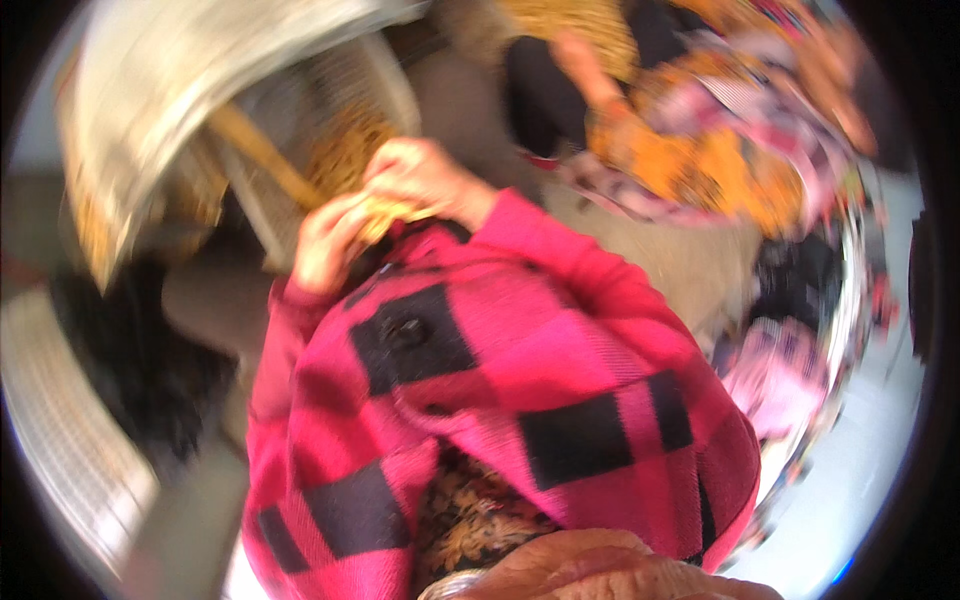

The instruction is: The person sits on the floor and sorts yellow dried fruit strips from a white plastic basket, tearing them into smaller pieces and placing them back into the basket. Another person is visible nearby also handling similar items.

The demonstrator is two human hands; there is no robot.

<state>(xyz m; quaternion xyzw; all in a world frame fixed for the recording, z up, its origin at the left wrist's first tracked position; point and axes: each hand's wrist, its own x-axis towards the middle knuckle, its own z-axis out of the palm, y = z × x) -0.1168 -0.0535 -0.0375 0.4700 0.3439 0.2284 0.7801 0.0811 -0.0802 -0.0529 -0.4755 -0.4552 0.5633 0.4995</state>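
My left hand (328, 238) and my right hand (429, 180) meet in front of my chest. Between them they hold a small yellow bundle (386, 217) with strand-like edges; blur hides what it is made of. My left fingers curl around its near left side, while the right hand pinches it from above. Just beyond my hands lies a pile of brownish-yellow pieces (349, 146) in a pale-rimmed container (401, 82). A yellow-brown strip (270, 154) slants across that container toward my left hand.
A large whitish sheet or sack (225, 45) rises at the upper left. To the right sits another person in an orange patterned garment (697, 169), with a bare forearm (585, 71) near a yellow heap (577, 22). Pink checked cloth (780, 375) lies at the far right.
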